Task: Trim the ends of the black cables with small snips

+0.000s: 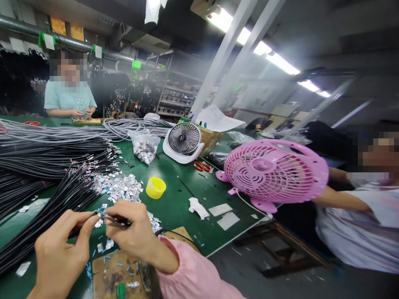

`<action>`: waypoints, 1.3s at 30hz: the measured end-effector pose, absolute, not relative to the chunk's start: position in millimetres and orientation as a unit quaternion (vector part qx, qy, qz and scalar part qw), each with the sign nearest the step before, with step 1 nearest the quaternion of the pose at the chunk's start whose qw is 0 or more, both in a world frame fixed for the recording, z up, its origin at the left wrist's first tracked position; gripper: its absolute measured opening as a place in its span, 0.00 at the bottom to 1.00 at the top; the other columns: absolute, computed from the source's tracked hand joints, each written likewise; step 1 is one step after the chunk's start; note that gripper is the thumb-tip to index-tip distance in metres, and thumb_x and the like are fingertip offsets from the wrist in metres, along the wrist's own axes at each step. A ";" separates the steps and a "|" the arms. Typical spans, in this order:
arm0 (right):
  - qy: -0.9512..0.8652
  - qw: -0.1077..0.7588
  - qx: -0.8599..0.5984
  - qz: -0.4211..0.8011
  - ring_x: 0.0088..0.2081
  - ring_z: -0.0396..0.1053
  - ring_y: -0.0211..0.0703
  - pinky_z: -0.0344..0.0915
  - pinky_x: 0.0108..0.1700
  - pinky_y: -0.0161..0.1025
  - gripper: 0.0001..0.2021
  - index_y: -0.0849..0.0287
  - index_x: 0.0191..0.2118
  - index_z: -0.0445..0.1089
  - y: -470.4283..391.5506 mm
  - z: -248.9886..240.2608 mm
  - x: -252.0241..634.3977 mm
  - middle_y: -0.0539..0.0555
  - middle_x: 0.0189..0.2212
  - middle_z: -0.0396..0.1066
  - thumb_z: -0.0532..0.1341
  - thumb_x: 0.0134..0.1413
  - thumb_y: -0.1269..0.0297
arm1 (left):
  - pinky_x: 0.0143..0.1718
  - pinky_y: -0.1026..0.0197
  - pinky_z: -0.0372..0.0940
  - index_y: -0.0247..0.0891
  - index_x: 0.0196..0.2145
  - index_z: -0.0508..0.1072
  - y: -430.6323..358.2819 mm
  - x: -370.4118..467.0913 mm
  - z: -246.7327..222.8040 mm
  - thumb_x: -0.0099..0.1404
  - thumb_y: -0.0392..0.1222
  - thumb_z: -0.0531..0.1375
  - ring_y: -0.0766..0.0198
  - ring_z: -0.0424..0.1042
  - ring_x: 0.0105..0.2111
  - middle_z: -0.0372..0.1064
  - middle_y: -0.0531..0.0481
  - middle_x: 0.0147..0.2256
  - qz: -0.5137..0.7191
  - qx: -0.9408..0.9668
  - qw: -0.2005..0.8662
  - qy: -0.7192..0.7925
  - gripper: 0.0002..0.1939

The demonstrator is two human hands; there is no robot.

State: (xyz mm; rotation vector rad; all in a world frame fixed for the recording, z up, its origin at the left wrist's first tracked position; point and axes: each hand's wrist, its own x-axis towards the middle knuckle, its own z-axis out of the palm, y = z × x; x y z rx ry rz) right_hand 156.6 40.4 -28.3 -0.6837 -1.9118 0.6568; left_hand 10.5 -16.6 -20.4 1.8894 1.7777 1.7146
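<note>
My left hand pinches the end of a black cable between thumb and fingers. Bluish wire ends stick out at its tip. My right hand, in a pink sleeve, is closed around a slim dark tool with a metal edge; it looks like tweezers, but the fingers hide most of it. Both sets of fingertips nearly meet at the cable end. Beneath them is a worn wooden board strewn with short blue offcuts. Silver foil scraps are heaped just beyond my hands.
Bundled black cables and grey cables cover the left side. A yellow cup, clear bag, white fan, orange scissors and pink fan stand or lie beyond. One person works opposite, another sits right.
</note>
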 end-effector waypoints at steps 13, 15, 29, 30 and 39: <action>-0.784 0.501 -0.264 0.255 0.27 0.67 0.39 0.63 0.29 0.35 0.18 0.57 0.32 0.76 38.6 -12.2 159.7 0.52 0.26 0.73 0.53 0.68 0.59 | 0.19 0.66 0.60 0.45 0.25 0.76 -21.3 8.1 -16.0 0.64 0.51 0.61 0.68 0.65 0.19 0.69 0.57 0.21 0.561 0.567 0.050 0.601 0.13; -0.806 0.478 -0.261 0.231 0.25 0.63 0.38 0.59 0.27 0.35 0.23 0.57 0.24 0.73 38.7 -11.5 158.7 0.52 0.22 0.69 0.51 0.70 0.59 | 0.19 0.65 0.60 0.45 0.25 0.76 -22.4 9.0 -17.6 0.63 0.52 0.61 0.67 0.64 0.18 0.68 0.58 0.20 0.564 0.559 0.065 0.604 0.13; -0.822 0.451 -0.259 0.233 0.24 0.61 0.38 0.57 0.26 0.35 0.27 0.57 0.21 0.70 37.2 -7.3 157.5 0.51 0.21 0.68 0.48 0.72 0.57 | 0.21 0.64 0.61 0.44 0.26 0.76 -23.6 11.9 -16.9 0.63 0.53 0.61 0.67 0.58 0.17 0.67 0.58 0.19 0.557 0.561 0.043 0.610 0.14; -0.819 0.452 -0.261 0.238 0.24 0.61 0.38 0.58 0.26 0.35 0.28 0.57 0.21 0.71 37.1 -7.0 157.5 0.51 0.21 0.68 0.48 0.72 0.57 | 0.21 0.64 0.61 0.44 0.26 0.76 -23.8 11.7 -17.0 0.63 0.53 0.61 0.67 0.59 0.17 0.67 0.58 0.19 0.556 0.563 0.040 0.611 0.14; -0.801 0.475 -0.259 0.255 0.23 0.59 0.37 0.55 0.24 0.35 0.25 0.56 0.19 0.65 36.2 -6.8 158.5 0.50 0.20 0.65 0.50 0.68 0.59 | 0.22 0.63 0.63 0.46 0.31 0.79 -19.4 6.5 -24.0 0.64 0.55 0.63 0.65 0.69 0.20 0.72 0.57 0.23 0.562 0.584 0.021 0.586 0.12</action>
